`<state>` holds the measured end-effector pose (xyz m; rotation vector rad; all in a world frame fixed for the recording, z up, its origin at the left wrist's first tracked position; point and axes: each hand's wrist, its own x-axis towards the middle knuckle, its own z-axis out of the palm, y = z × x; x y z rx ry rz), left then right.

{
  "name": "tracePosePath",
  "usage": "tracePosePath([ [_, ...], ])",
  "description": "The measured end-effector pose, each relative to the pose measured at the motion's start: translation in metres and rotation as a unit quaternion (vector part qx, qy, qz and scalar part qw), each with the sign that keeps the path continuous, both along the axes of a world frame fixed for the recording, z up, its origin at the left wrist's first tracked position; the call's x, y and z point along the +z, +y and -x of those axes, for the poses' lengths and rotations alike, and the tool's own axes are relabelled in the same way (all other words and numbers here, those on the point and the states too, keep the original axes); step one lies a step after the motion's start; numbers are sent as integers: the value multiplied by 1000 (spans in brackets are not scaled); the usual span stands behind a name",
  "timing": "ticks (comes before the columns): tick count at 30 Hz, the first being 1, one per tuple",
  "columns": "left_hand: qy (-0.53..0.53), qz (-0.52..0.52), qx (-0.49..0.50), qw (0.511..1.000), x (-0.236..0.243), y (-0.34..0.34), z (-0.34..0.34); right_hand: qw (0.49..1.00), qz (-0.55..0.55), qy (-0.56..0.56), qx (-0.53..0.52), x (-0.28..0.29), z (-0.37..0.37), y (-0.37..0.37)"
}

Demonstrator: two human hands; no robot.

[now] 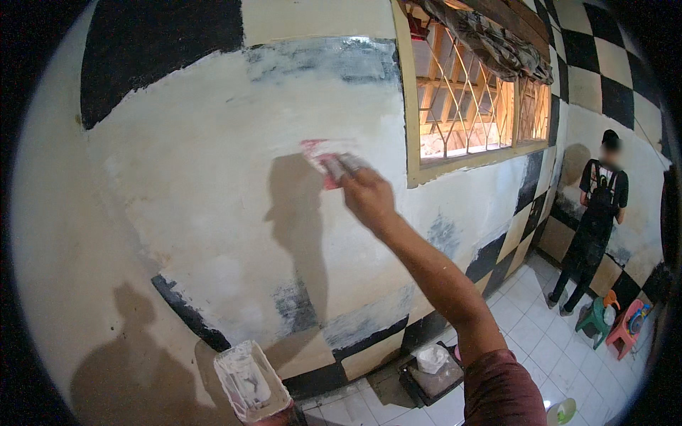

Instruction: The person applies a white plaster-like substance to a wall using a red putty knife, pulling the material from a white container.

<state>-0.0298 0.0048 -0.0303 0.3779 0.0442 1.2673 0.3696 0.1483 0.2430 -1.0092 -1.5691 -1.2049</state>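
Observation:
My right hand (369,197) grips a putty knife (328,163), whose wide reddish blade is smeared with white and lies against the wall left of the window. White filler covers much of the wall (206,156) around it, with dark squares showing through thinly in places. At the lower edge is a rectangular tub (270,394) with white paste inside and on its rim. Only a small part of my left hand (285,416) shows, under the tub's near end, closed on it; most of its fingers are hidden.
A barred window (413,142) with a yellow frame is at upper right. Below, a dark box-like stand (433,380) with a white bag is on the tiled floor. At right, another person (600,199) stands by the wall near green (593,323) and red (626,330) stools.

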Motion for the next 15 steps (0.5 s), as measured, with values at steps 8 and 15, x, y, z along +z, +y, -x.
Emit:
tracePosePath([
  [8,14,11,9,1000,0,0,-31,994,-96,-43,-10,36,-100,16],
  [15,23,15,15,1000,-1,4,-65,999,-3,-44,-13,14,-129,40],
])
